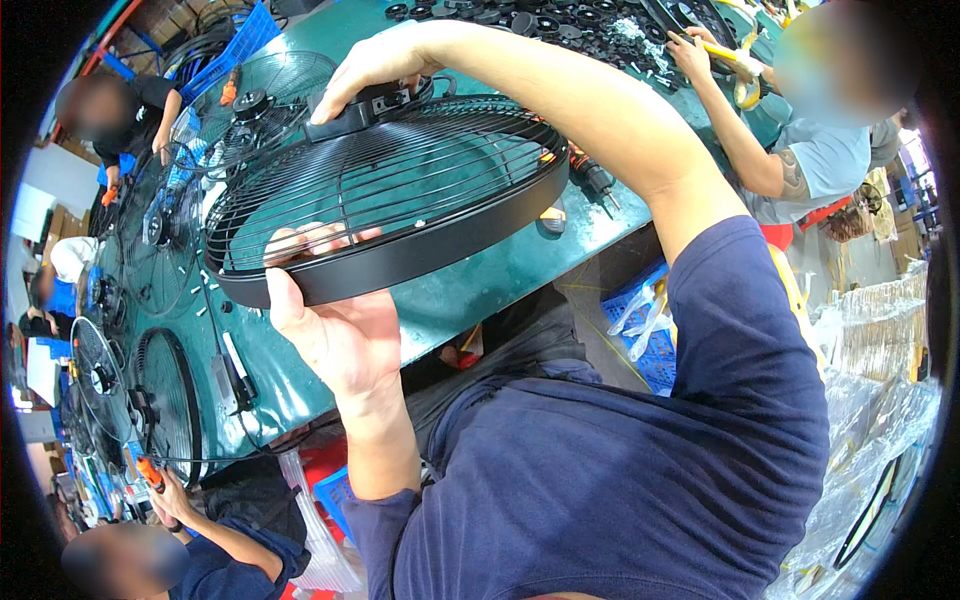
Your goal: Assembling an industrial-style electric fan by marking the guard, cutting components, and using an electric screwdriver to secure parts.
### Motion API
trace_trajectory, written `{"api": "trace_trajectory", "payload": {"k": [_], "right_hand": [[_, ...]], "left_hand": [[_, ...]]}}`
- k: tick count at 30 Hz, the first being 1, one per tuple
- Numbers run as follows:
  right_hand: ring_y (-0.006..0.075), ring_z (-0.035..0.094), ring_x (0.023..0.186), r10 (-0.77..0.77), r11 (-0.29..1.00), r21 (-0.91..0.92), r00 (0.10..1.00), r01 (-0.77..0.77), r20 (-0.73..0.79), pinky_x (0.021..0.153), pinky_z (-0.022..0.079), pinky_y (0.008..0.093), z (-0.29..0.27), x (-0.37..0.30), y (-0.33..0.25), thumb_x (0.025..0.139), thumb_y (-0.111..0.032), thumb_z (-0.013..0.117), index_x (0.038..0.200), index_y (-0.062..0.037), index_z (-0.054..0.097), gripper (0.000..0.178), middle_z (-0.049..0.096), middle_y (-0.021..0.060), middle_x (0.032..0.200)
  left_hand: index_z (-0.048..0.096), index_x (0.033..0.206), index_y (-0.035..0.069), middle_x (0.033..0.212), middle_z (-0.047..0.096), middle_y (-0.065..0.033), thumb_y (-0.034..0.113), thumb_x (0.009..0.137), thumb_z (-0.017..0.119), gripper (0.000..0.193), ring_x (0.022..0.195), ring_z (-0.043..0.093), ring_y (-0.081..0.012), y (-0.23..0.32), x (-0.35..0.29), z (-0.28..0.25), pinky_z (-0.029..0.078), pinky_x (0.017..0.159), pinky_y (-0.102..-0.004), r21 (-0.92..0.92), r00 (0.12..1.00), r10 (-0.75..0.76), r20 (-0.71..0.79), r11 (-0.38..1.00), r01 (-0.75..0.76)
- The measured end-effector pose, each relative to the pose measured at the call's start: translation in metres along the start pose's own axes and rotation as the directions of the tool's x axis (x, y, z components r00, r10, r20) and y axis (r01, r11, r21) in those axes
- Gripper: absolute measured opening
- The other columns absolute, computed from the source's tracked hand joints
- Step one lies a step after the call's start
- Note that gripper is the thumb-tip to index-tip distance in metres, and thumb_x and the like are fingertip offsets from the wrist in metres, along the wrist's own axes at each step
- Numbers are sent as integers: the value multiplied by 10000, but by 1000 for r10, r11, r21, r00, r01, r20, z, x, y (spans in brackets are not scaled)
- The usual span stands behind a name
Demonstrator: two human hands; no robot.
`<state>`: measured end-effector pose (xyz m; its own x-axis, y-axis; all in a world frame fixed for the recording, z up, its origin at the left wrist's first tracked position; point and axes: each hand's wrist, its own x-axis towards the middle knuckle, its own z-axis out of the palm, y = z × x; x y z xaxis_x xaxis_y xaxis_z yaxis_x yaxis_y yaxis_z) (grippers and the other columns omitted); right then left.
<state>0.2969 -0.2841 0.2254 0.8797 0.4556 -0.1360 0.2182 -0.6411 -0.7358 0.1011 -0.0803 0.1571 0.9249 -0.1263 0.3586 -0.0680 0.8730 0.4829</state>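
Note:
A round black fan guard [470, 220], with a wire grille and a wide rim, is held tilted above the green table. My left hand [345, 340] grips its near rim, with the thumb outside and the fingers reaching up behind the wires. On top, at the centre of the grille, sits a black motor housing [372, 108]. My right hand [385, 62] reaches across and is closed around that housing; some of its fingers are hidden behind it.
Loose black round parts [490, 25] and white screws cover the table's far side. A power screwdriver [592, 175] lies to the right of the guard. More fan grilles [165, 400] stand at left. Co-workers work at left, lower left and right. Blue crates [640, 345] sit below the table edge.

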Motion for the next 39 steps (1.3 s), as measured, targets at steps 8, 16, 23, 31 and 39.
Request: {"api": "trace_trajectory", "payload": {"k": [8, 16, 23, 31, 39], "right_hand": [[207, 650, 1028, 47, 998, -37, 999, -47, -19, 721, 484, 401, 2, 5, -4, 704, -714, 788, 1246, -252, 761, 713, 716, 24, 1208], [215, 687, 1002, 52, 998, -45, 999, -53, -11, 713, 533, 398, 3, -1, -9, 721, -702, 772, 1266, -234, 751, 718, 730, 41, 1210], [240, 670, 1056, -7, 999, -52, 1000, 8, 1, 701, 526, 394, 3, -1, -6, 701, -710, 778, 1279, -218, 742, 759, 711, 63, 1259], [336, 609, 1232, 26, 998, -54, 1000, -26, 10, 908, 483, 545, 3, -2, -8, 690, -741, 777, 1319, -228, 723, 813, 669, 109, 1358], [346, 615, 1216, 64, 996, -58, 997, -61, 49, 888, 509, 540, 2, 3, -6, 686, -745, 776, 1341, -233, 710, 835, 658, 111, 1374]], "left_hand": [[611, 1157, 77, 1068, 653, -62, 410, 1055, 501, 365, 1036, 609, -237, -8, 8, 9, 467, 1060, -457, 43, 992, 96, -82, 995, -92], [608, 1193, 50, 1105, 669, -91, 454, 1070, 471, 444, 1053, 628, -279, -5, 8, -5, 487, 1029, -493, -33, 997, 77, -15, 996, -78], [604, 1237, 42, 1169, 668, -168, 478, 1068, 464, 487, 1078, 655, -329, 3, -6, 4, 507, 1018, -536, 20, 986, -92, -137, 995, 96], [622, 1200, 46, 1128, 704, -208, 501, 1061, 460, 502, 1080, 671, -373, 7, -5, 2, 467, 1062, -599, 13, 973, -146, -180, 989, 150], [622, 1168, 56, 1049, 703, -157, 518, 1050, 475, 499, 1032, 669, -334, 5, -7, 8, 470, 1055, -597, 1, 967, -160, -199, 987, 163]]}}
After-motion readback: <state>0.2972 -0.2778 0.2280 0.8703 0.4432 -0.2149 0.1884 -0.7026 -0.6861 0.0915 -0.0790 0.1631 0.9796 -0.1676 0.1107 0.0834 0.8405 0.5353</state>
